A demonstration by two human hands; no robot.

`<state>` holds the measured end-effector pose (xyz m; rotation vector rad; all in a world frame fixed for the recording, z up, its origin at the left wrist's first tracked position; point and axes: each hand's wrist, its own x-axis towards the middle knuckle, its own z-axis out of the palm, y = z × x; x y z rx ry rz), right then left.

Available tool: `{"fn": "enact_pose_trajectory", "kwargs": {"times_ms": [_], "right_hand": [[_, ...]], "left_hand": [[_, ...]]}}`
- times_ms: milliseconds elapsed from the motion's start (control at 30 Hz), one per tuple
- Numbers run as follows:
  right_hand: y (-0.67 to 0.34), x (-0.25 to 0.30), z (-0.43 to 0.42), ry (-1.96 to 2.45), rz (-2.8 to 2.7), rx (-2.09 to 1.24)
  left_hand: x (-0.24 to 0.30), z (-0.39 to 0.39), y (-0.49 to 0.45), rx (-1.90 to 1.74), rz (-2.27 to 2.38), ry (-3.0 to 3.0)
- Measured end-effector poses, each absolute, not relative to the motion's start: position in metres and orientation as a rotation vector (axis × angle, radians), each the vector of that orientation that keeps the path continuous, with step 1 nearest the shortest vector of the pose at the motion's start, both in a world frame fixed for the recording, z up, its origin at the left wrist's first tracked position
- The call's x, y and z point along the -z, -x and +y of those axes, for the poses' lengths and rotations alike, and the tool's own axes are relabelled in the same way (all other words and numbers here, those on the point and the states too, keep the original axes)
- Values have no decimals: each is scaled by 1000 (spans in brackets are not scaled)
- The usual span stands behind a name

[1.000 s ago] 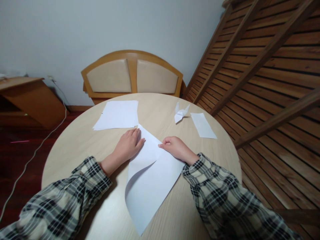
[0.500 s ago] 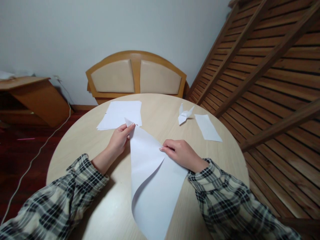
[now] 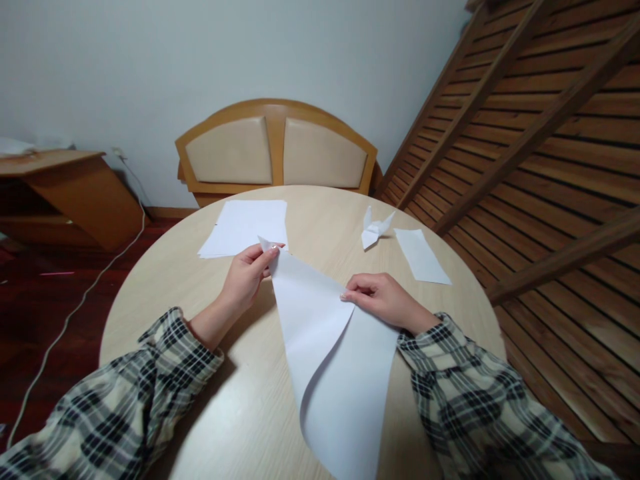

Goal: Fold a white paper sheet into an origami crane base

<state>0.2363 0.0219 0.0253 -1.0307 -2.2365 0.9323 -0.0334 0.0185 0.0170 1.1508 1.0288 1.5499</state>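
A white sheet of paper (image 3: 345,387) lies slantwise over the near part of the round table, one side folded over with its fold still curved and loose. My left hand (image 3: 249,273) pinches the sheet's far pointed corner between thumb and fingers. At the right edge, my right hand (image 3: 385,300) grips the folded-over corner against the layer beneath, thumb and fingertips together. Beyond the hands stands a white origami crane (image 3: 373,231). To its right rests a narrow strip of white paper (image 3: 423,257).
A stack of white paper (image 3: 250,223) lies at the table's far left. Behind the round table (image 3: 165,300) is a padded wooden headboard (image 3: 275,147). Slatted wood (image 3: 550,167) rises on the right. A low desk (image 3: 75,193) and a white cable (image 3: 75,307) are at left.
Both hands and the sheet have shifted a little to the right in view, and the sheet's near end has swung rightward. Both grips are kept.
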Motion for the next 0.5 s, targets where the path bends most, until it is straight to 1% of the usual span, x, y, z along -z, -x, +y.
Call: {"fn": "enact_pose_trajectory", "kwargs": {"times_ms": [333, 500], "right_hand": [[-234, -26, 22, 1037, -2235, -984], [-233, -26, 22, 1035, -2256, -988]], "left_hand": [[-12, 21, 37, -1643, 1051, -1213], [-15, 18, 37, -1663, 1127, -1380]]}}
